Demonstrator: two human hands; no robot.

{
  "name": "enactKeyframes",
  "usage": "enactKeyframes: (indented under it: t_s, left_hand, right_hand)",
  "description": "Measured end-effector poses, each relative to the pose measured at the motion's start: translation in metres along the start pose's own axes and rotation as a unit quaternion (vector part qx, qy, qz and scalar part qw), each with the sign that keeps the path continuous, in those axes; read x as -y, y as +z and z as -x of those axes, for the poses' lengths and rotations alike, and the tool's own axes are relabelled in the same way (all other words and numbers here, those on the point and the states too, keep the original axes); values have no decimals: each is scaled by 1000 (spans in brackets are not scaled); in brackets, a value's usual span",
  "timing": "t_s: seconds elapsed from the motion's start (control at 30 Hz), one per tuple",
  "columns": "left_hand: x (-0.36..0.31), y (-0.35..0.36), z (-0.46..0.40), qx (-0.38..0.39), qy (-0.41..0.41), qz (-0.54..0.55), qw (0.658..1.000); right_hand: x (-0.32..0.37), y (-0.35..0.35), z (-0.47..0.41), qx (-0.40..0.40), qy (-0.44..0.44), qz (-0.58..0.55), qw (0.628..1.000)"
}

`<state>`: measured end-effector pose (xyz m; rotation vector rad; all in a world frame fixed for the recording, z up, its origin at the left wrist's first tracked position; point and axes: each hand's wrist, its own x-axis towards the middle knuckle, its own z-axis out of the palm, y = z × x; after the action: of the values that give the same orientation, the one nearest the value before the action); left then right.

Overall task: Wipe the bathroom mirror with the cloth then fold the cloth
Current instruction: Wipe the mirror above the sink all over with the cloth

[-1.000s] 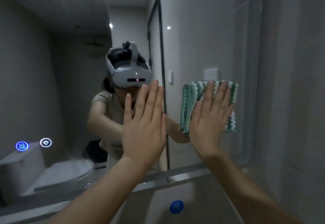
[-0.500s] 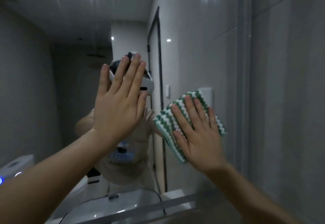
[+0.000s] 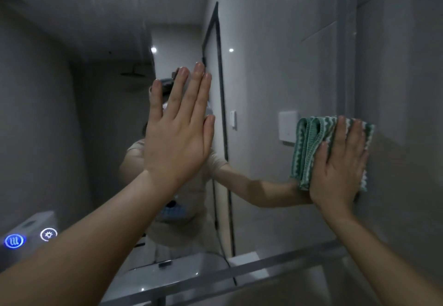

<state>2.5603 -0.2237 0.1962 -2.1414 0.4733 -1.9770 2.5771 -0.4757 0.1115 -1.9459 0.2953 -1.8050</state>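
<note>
Right hand [image 3: 336, 171]: fingers straight and together, palm flat on the cloth [image 3: 309, 152], pressing it against the mirror [image 3: 263, 65] near the mirror's right edge, about mid-height. Cloth: green and white zigzag weave, folded in several layers, its folded edges showing to the left of my right hand's fingers [image 3: 340, 135]; its right side lies under the palm. Left hand [image 3: 177, 135]: fingers straight, close together and pointing up, holding nothing, raised in front of the middle of the mirror; I cannot tell whether it touches the glass. Mirror: large, its lower edge met by a grey ledge [image 3: 275, 265] that runs across the bottom; two lit round icons sit in its lower left corner, one blue [image 3: 14, 241] and one white [image 3: 48, 234]. Reflected in the glass: a person's arm reaching to the cloth, a dark-framed door [image 3: 221, 123], a white wall switch [image 3: 233, 119] and a white wall plate [image 3: 288, 128] just beside the cloth.
</note>
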Motion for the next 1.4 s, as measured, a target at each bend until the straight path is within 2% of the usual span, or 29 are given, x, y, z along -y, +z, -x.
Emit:
enactKeyframes:
  t_s: [0.13, 0.2, 0.33, 0.4, 0.47, 0.6, 0.7, 0.77, 0.93, 1.07, 1.2, 1.4]
  left_hand:
    - [0, 0, 0, 1, -2, 20, 1000]
    - [-1, 0, 0, -1, -3, 31, 1000]
    - [-1, 1, 0, -12, -2, 42, 999]
    - [-1, 2, 0, -15, -1, 40, 999]
    - [0, 2, 0, -20, -3, 42, 999]
    - [1, 3, 2, -32, 4, 24, 999]
    - [0, 2, 2, -37, 5, 13, 999]
    - [-1, 1, 1, -37, 0, 15, 999]
    - [-2, -1, -1, -24, -10, 19, 999]
    - [-2, -2, -1, -15, -14, 19, 1000]
    - [-3, -1, -1, -30, -11, 15, 999]
    - [-2, 0, -1, -31, -13, 19, 999]
  right_hand:
    - [25, 6, 0, -20, 76, -3, 997]
    - [44, 8, -2, -27, 83, 2, 996]
    - [105, 8, -4, -1, -48, 0, 999]
    - [140, 11, -2, 8, -135, -8, 991]
    - [162, 14, 1, 6, -181, -17, 983]
    - [150, 13, -6, 22, -233, -32, 972]
    - [128, 7, -26, 26, -312, -12, 950]
    - [112, 5, -42, 17, -330, 5, 944]
    - [67, 2, -74, 6, -232, 10, 973]
    - [42, 1, -80, -7, -195, 21, 981]
    - [21, -3, -78, -7, -97, -5, 995]
    - [66, 0, -73, 7, 44, -3, 999]
